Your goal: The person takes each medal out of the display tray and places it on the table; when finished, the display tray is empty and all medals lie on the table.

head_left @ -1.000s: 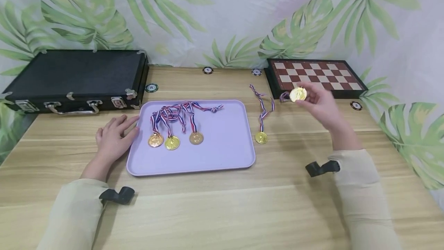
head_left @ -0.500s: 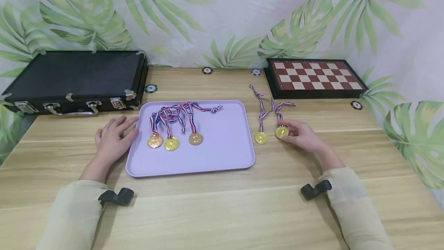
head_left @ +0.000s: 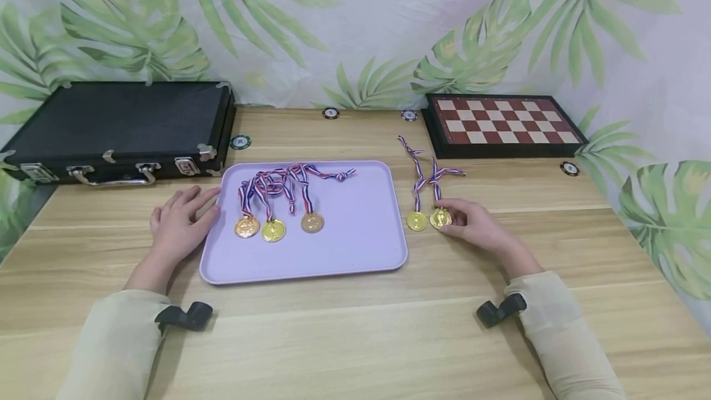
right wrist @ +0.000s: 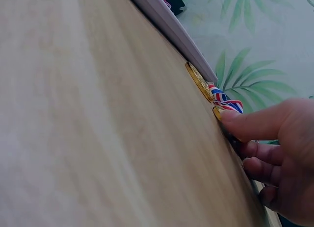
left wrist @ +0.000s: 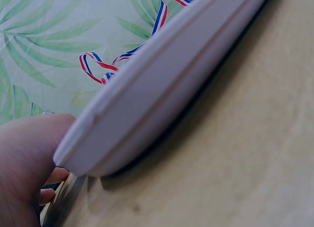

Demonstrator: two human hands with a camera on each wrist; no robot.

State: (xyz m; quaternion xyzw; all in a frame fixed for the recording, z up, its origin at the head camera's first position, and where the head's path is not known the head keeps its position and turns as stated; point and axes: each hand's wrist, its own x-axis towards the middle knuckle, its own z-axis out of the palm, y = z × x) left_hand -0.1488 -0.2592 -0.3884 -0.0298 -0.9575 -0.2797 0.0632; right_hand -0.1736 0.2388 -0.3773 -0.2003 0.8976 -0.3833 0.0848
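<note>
A lavender tray (head_left: 355,233) lies mid-table with three gold medals (head_left: 274,230) on striped ribbons inside. My left hand (head_left: 183,218) rests flat on the wood, fingers against the tray's left rim (left wrist: 162,89); a ribbon (left wrist: 98,67) shows over the rim. Right of the tray, two gold medals lie side by side on the table. My right hand (head_left: 458,215) pinches the right one (head_left: 440,218), its ribbon trailing away toward the chessboard. In the right wrist view the thumb (right wrist: 245,124) sits on this medal (right wrist: 217,112), next to the other medal (right wrist: 198,80).
A black latched case (head_left: 116,122) stands at the back left and a folded chessboard (head_left: 502,122) at the back right. Poker chips (head_left: 241,141) lie scattered along the back and near the chessboard. A leaf-printed cloth closes off the rear.
My right hand has brought a medal down from in front of the chessboard to the table and slid it left beside the loose medal. The left hand has stayed put.
</note>
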